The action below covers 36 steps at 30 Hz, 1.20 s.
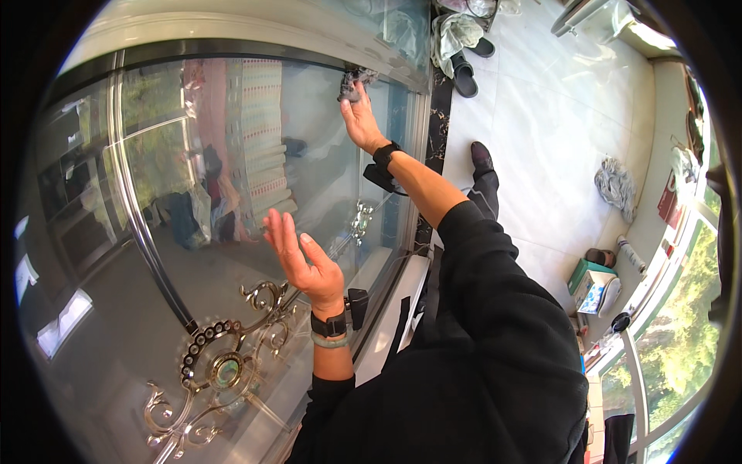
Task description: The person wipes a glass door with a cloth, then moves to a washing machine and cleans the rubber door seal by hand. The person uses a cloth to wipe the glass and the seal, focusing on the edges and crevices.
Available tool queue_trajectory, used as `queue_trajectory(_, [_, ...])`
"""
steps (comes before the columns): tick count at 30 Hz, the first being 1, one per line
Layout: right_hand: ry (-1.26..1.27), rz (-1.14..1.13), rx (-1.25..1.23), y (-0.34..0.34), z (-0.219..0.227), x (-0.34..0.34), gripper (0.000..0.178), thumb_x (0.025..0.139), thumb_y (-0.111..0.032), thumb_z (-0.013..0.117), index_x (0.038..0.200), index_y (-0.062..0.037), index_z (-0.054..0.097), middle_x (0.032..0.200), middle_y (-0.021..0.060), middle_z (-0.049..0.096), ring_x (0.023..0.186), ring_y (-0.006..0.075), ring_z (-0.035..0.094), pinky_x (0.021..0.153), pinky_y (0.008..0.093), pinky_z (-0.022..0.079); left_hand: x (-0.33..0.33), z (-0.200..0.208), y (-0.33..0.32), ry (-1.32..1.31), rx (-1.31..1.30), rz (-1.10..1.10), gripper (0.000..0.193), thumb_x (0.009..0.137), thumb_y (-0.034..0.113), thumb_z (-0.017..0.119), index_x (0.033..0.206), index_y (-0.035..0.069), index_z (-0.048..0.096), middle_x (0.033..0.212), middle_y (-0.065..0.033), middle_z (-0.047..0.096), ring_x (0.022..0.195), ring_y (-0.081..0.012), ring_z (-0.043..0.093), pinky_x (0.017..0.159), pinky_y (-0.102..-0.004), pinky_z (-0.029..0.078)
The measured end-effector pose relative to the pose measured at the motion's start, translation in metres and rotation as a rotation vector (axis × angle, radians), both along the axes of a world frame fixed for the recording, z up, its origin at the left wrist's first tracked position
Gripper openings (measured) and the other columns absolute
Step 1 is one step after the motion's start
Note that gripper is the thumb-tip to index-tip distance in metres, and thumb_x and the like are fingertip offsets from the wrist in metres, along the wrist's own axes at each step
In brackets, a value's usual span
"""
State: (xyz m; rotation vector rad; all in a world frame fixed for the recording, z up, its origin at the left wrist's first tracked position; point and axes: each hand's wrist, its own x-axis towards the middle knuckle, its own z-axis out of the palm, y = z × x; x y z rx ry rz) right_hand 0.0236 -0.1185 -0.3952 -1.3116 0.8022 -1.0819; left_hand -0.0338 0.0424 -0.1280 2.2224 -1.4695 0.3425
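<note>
My right hand (362, 124) reaches far forward and presses a crumpled dark grey cloth (352, 85) against the top corner of a glass door panel (317, 162), beside its frame. Part of the cloth is hidden behind the fingers. My left hand (308, 267) is nearer to me, empty, its fingers stretched out and apart, over or against the glass; whether it touches I cannot tell. Below the left hand, a silvery scrollwork ornament (224, 371) with a round centre decorates the door. Black straps with small dark devices circle both wrists, and the left one also wears a pale bangle (331, 340).
Right of the door runs a dark stone threshold strip (438, 127) beside the pale tiled floor (533, 155). Black shoes (464, 76) and a pale cloth stand at the far end. A grey plastic bag (616, 188) and a green box (589, 274) lie along the window wall.
</note>
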Motion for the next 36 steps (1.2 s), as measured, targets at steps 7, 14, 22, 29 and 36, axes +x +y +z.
queue_trajectory(7, [-0.034, 0.381, -0.065, 0.207, 0.073, -0.083, 0.07, 0.095, -0.03, 0.05, 0.15, 0.0026, 0.022, 0.159, 0.0248, 0.006, 0.145, 0.0491, -0.005, 0.117, 0.0589, 0.004, -0.003, 0.0, 0.01, 0.022, -0.015, -0.013, 0.038, 0.096, 0.0, 0.045, 0.132, -0.006, 0.05, 0.141, -0.0219, 0.049, 0.134, -0.0379, 0.044, 0.114, -0.0509, 0.029])
queue_trajectory(14, [0.099, 0.286, -0.188, 0.089, 0.06, -0.04, 0.062, 0.098, -0.024, 0.045, 0.149, 0.0047, 0.023, 0.155, 0.0287, 0.017, 0.145, 0.0488, 0.008, 0.118, 0.0527, 0.008, -0.001, 0.008, 0.012, 0.024, -0.043, 0.005, 0.039, 0.095, -0.003, 0.044, 0.133, -0.005, 0.052, 0.14, -0.023, 0.05, 0.134, -0.0406, 0.043, 0.114, -0.0537, 0.028])
queue_trajectory(22, [-0.03, 0.35, -0.434, 0.092, 0.138, -0.053, 0.057, 0.091, -0.026, 0.052, 0.142, -0.0006, 0.042, 0.155, 0.023, 0.025, 0.147, 0.0405, 0.012, 0.117, 0.0613, 0.003, -0.006, 0.009, 0.016, -0.066, -0.058, 0.069, 0.039, 0.096, 0.001, 0.044, 0.134, -0.004, 0.051, 0.145, -0.0233, 0.044, 0.139, -0.0402, 0.036, 0.116, -0.0548, 0.02])
queue_trajectory(29, [-0.09, 0.184, -0.32, 0.041, 0.157, -0.026, 0.054, 0.088, -0.023, 0.058, 0.137, -0.0035, 0.047, 0.153, 0.0214, 0.028, 0.144, 0.0486, 0.012, 0.118, 0.057, 0.012, 0.002, 0.024, 0.008, -0.18, -0.107, 0.17, 0.045, 0.095, 0.001, 0.045, 0.139, -0.003, 0.045, 0.152, -0.0203, 0.036, 0.144, -0.038, 0.028, 0.117, -0.0558, 0.009])
queue_trajectory(36, [-0.017, 0.011, 0.042, 0.029, 0.039, -0.004, 0.054, 0.102, -0.032, 0.044, 0.147, -0.0034, 0.035, 0.153, 0.0232, 0.028, 0.141, 0.0424, 0.024, 0.116, 0.0467, 0.021, 0.001, 0.029, 0.02, -0.165, -0.095, 0.158, 0.047, 0.094, 0.0, 0.044, 0.142, -0.003, 0.041, 0.151, -0.0209, 0.038, 0.143, -0.0363, 0.031, 0.118, -0.0535, 0.01])
